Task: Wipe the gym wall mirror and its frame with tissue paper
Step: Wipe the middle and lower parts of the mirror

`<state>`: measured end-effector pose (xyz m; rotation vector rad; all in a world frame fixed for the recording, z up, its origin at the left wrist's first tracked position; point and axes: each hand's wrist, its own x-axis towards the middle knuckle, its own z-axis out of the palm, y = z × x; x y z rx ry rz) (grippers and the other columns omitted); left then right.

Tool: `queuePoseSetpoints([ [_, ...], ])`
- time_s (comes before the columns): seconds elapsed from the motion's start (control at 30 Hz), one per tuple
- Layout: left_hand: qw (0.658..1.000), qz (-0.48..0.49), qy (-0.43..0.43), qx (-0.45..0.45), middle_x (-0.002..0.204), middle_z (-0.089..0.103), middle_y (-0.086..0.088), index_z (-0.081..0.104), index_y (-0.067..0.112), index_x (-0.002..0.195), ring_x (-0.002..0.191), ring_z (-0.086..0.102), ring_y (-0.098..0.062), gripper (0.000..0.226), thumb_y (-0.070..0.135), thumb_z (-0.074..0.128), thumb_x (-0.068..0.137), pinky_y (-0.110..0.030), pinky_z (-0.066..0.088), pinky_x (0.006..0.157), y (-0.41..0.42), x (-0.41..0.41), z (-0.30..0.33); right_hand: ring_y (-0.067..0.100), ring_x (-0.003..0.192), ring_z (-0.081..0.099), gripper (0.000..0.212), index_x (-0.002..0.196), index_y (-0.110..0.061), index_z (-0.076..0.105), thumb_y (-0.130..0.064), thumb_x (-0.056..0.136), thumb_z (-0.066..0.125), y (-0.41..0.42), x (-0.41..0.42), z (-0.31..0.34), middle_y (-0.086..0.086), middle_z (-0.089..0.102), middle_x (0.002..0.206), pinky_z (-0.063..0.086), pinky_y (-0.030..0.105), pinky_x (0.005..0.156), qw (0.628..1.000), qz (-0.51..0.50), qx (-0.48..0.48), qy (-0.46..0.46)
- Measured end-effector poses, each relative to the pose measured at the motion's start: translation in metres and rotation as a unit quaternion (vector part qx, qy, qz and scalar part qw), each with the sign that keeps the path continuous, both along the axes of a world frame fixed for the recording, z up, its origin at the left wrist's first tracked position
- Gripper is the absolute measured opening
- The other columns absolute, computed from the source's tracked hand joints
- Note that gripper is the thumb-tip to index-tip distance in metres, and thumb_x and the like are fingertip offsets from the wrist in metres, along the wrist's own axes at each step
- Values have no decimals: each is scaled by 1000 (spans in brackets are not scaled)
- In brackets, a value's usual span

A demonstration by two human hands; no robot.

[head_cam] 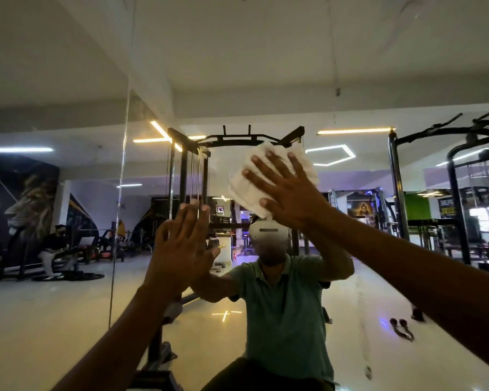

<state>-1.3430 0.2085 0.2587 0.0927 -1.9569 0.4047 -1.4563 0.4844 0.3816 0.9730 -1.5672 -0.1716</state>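
- Gym space fills the view, doubled in a wall mirror (350, 235) that spans the whole wall ahead of both hands; a vertical seam (122, 193) between glass panels runs to the left of the left hand.
- Reflected behind the hands stands a black cable machine (187, 170), its top bar crossing just above the right hand, and a second dark rack (460, 193) sits far to the right of that hand.
- Below and between the two raised arms, the mirror shows the person's own reflection in a green shirt (285, 320).
- Left of the left hand, well apart from it, a lion mural (31, 207) shows on the reflected wall.
- Right hand (288, 190) is raised, fingers straight and spread, palm pressing flat on the tissue paper.
- Tissue paper (249, 190), a white crumpled wad, lies between that palm and the glass, showing above and to the left of the fingers.
- Left hand (181, 249) is lower and to the left of the right hand, released, fingers straight and together, flat against the glass with nothing in it.
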Motion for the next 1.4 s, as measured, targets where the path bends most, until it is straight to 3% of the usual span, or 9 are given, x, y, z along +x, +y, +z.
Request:
queuePoseSetpoints([
  [0.13,1000,23,-1,0,173,-1,-15,4,17,166,159,7,-36,96,78,21,94,-47,-15,122,-16,2,-10,33,162,-4,69,168,-31,7,-54,105,27,49,-13,-12,5,3,176,1,67,126,1000,-3,-9,-7],
  [0.27,1000,5,-16,19,172,-14,-13,-11,21,164,159,-8,-34,96,80,16,93,-48,-10,121,-15,-4,-11,37,161,-4,69,168,-29,8,-54,105,22,-18,5,3,6,4,175,-5,67,125,999,-10,-45,5],
  [0.4,1000,9,-22,18,172,-14,-11,-11,24,164,159,-8,-33,100,87,12,90,-53,-6,122,-21,-2,-10,37,161,-4,66,168,-28,7,-52,109,22,-123,44,48,6,4,176,-5,67,124,999,0,-42,32],
  [0.5,1000,-4,-21,23,172,-15,-9,-13,26,164,160,-9,-30,99,87,15,90,-53,-4,122,-21,-2,-11,36,161,-6,64,168,-26,5,-48,111,23,-156,60,63,7,2,176,-4,67,124,999,-4,-10,31],
  [0.67,1000,-10,-12,16,173,-13,-9,-8,24,165,160,-7,-30,98,86,14,92,-43,-19,122,-20,1,-11,34,162,-4,64,168,-29,9,-50,109,21,-61,18,32,6,3,176,-3,63,127,998,11,48,42],
  [0.77,999,-25,-7,21,173,-13,-10,0,19,166,160,-7,-33,99,84,16,93,-44,-17,123,-18,-2,-14,33,162,-5,66,168,-32,6,-55,107,18,-18,3,19,5,2,176,-1,66,126,998,-10,61,29],
  [1.03,1000,-21,-7,21,172,-20,-7,-3,21,166,159,-13,-30,99,85,13,92,-49,-9,125,-23,-5,-13,34,161,-7,64,168,-31,2,-50,109,18,-143,50,72,6,-1,176,-2,68,124,999,-6,14,49],
  [1.13,1000,-19,-11,17,172,-19,-6,-2,22,166,159,-12,-29,99,85,18,92,-50,-7,125,-23,-4,-13,34,161,-7,65,168,-29,3,-50,108,18,-149,55,71,8,1,176,-3,66,125,999,-5,25,45],
  [1.4,999,-29,-13,16,173,-16,-8,1,21,166,160,-10,-30,98,85,17,93,-54,-1,124,-25,-4,-13,32,162,-6,66,168,-29,9,-52,107,21,-2,4,4,7,2,176,-2,64,127,1000,-5,3,11],
])
